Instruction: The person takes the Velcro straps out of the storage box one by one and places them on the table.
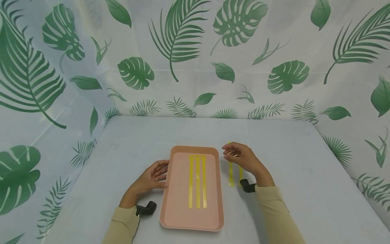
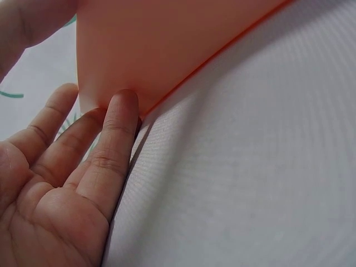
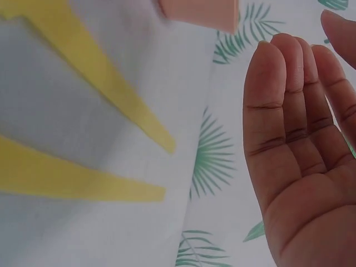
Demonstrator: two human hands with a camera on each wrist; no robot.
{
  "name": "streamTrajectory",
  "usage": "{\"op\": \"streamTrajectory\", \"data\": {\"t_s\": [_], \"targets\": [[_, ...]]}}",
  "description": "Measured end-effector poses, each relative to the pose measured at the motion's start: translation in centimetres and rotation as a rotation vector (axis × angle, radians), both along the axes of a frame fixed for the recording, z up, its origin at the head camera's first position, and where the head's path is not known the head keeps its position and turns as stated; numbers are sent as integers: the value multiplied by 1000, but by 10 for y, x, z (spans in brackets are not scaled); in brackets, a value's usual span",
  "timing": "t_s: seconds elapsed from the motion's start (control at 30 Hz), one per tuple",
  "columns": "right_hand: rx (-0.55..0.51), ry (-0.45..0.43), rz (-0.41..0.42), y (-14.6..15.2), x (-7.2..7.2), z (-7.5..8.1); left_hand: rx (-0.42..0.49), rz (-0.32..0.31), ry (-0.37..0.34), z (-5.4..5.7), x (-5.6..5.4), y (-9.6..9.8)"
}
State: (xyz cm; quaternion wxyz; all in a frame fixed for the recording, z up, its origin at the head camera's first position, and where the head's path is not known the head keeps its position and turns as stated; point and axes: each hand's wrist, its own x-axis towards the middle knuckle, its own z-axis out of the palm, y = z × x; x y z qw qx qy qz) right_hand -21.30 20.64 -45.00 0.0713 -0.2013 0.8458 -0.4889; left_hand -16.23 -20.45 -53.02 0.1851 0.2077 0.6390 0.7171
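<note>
A pink rectangular tray (image 1: 176,217) lies on the table with three flat yellow strips (image 1: 197,189) side by side in it, each with a wider end at the far side. My left hand (image 1: 149,178) is at the tray's left edge, its fingers loosely extended; in the left wrist view fingertips (image 2: 122,103) rest against the outer wall. My right hand (image 1: 242,157) hovers right of the tray with relaxed fingers and nothing in them. Under and beside it, two more yellow strips (image 1: 231,174) lie on the table, partly hidden by the hand and wrist.
A pale cloth-covered table (image 1: 152,135) carries everything. White curtains with green leaf prints (image 1: 189,78) enclose it at the back and both sides. A black wrist device (image 1: 147,208) is worn on the left wrist, and another black device (image 1: 247,186) on the right.
</note>
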Motion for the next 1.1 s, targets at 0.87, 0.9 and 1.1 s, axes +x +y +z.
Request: {"op": "streamTrajectory", "data": {"t_s": [0.87,0.9,1.1], "targets": [[-34,-19,287,-39,-16,-2,7,14,-15,3,-1,-1],[-32,-23,289,-41,-16,-2,8,11,-17,2,-1,-1],[-14,-28,307,-48,-16,-4,9,3,-36,3,-1,0]]}}
